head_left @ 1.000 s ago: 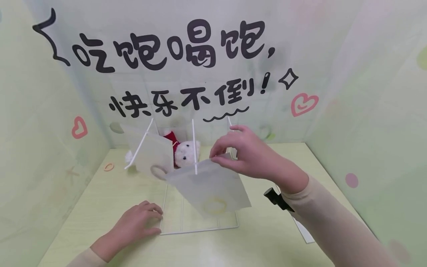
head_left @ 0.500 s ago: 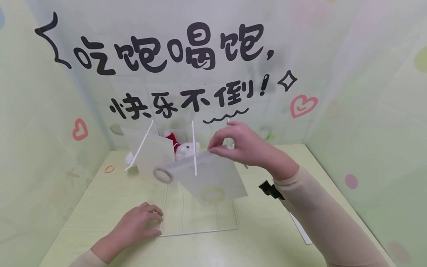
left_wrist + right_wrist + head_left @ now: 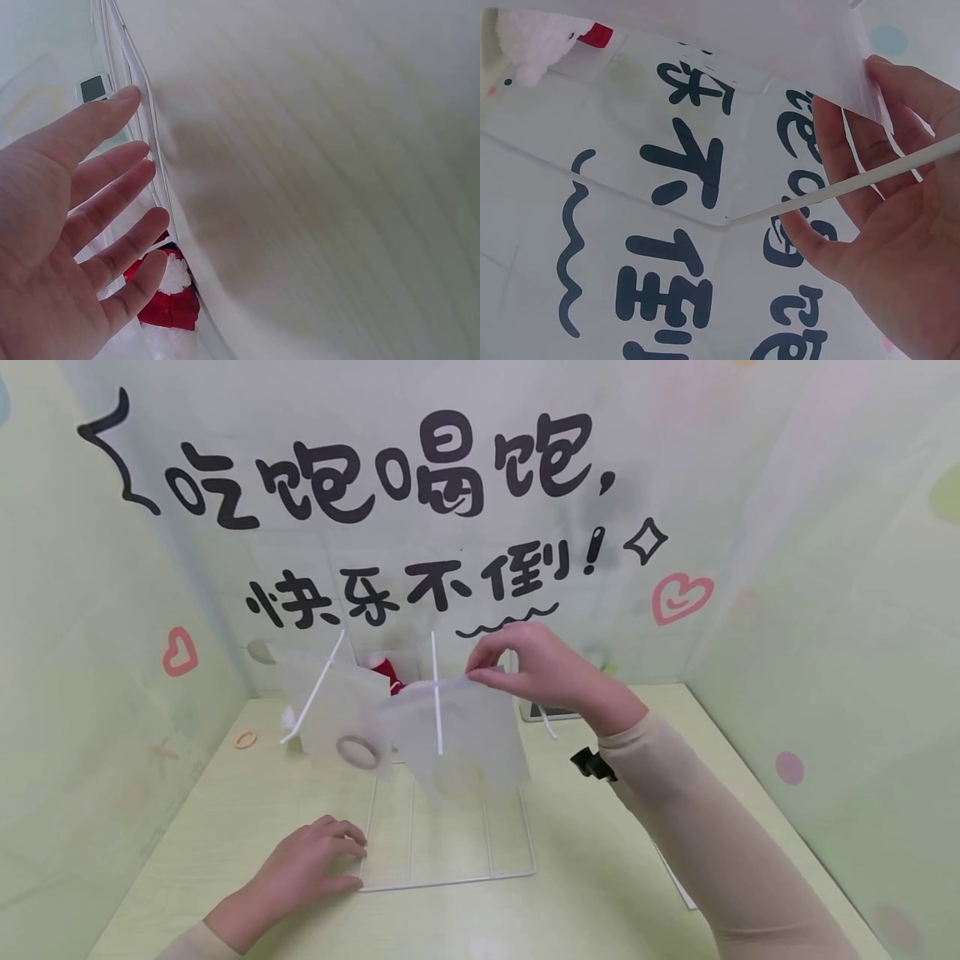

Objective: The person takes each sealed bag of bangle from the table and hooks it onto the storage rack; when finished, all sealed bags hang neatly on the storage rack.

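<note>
My right hand (image 3: pixel 551 668) pinches the upper right corner of a frosted translucent plastic bag (image 3: pixel 450 727), through which a pale yellow ring shows faintly. This bag is at the middle white prong (image 3: pixel 438 718) of a wire rack (image 3: pixel 450 882), with the prong's end in front of it. In the right wrist view, the prong crosses in front of my palm. A second frosted bag (image 3: pixel 337 677), with a greyish ring (image 3: pixel 357 738) showing, is at the left prong. My left hand (image 3: pixel 307 864) lies low beside the rack's base, its extended fingertips at the left wire.
Behind the bags is a plush toy, mostly hidden, with red cloth (image 3: pixel 386 675) showing. An orange ring (image 3: pixel 245 740) lies on the table at left. At back right is a device (image 3: pixel 558 713) with a dark panel. A white flat piece (image 3: pixel 675 877) shows below my right sleeve.
My right hand has moved slightly up and left, raising the bag and bringing it farther back along the middle prong. More of the plush toy is covered. My left hand has stayed in place.
</note>
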`<state>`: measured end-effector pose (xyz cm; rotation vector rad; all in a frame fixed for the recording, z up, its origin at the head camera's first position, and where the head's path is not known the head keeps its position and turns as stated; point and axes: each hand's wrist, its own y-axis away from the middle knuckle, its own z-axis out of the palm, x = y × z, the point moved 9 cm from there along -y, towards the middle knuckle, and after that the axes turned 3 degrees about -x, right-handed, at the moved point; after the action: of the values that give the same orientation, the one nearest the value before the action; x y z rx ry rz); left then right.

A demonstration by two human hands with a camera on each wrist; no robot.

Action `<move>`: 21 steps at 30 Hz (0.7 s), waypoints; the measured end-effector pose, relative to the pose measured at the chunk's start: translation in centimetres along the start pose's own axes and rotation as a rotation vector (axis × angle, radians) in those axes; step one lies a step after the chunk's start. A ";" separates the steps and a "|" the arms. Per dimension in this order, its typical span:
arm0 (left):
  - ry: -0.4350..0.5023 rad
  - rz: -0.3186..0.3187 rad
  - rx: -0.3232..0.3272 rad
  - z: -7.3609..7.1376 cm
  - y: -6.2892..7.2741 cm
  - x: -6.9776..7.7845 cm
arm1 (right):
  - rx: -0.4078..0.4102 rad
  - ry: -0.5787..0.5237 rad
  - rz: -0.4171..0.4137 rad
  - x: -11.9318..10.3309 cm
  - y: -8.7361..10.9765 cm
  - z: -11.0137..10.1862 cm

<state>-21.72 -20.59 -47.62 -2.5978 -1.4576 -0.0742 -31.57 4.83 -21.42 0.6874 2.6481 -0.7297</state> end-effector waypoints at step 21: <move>0.004 0.005 0.015 0.0 0.1 0.1 | 0.241 0.062 0.014 3.6 6.3 -4.5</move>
<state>-21.52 -20.55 -47.59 -2.5880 -1.4440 -0.0676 -32.03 13.35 -21.74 0.8019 2.6331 -1.0519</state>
